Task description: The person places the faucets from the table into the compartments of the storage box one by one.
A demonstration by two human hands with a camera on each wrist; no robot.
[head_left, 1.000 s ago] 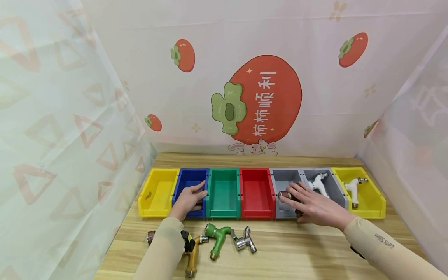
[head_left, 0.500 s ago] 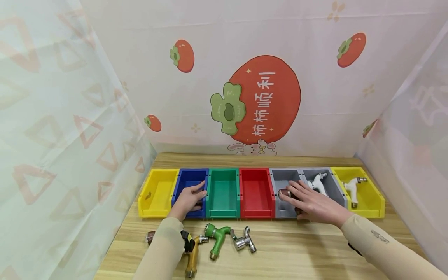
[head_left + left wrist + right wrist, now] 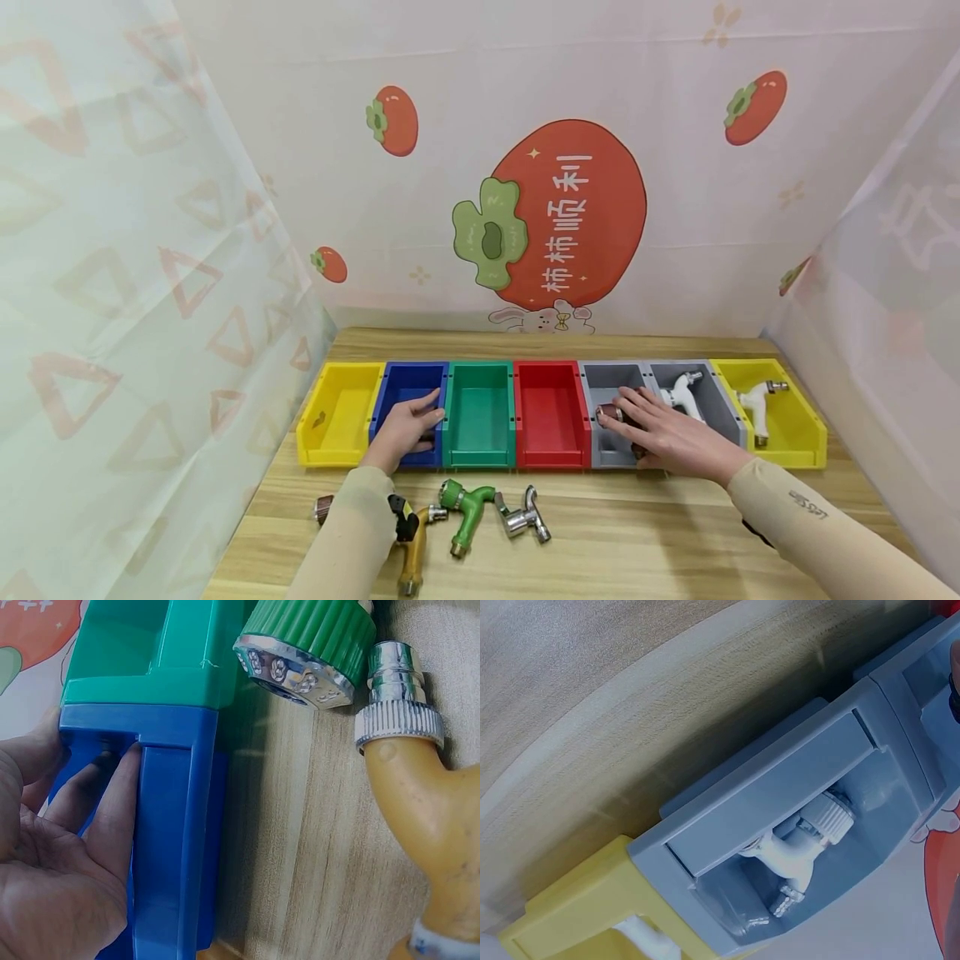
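Note:
My right hand (image 3: 663, 429) grips a tap with a reddish-brown knob (image 3: 611, 414) in the left grey bin (image 3: 615, 377); the hand covers most of the tap's body. Inside the blue bin (image 3: 412, 375), my left hand (image 3: 401, 429) rests against the wall beside the green bin (image 3: 478, 400). Its straight fingers (image 3: 116, 810) touch that blue wall in the left wrist view, and no tap shows in them. A white tap (image 3: 791, 851) lies in the right grey bin (image 3: 889, 787), next to my right hand.
On the table (image 3: 600, 542) lie a green tap (image 3: 468, 512), a chrome tap (image 3: 525, 518) and a yellow-orange tap (image 3: 412, 558). Another brown knob (image 3: 322, 507) shows beside my left sleeve. The row includes a red bin (image 3: 551, 408) and a right yellow bin (image 3: 795, 421) holding a white tap (image 3: 757, 412).

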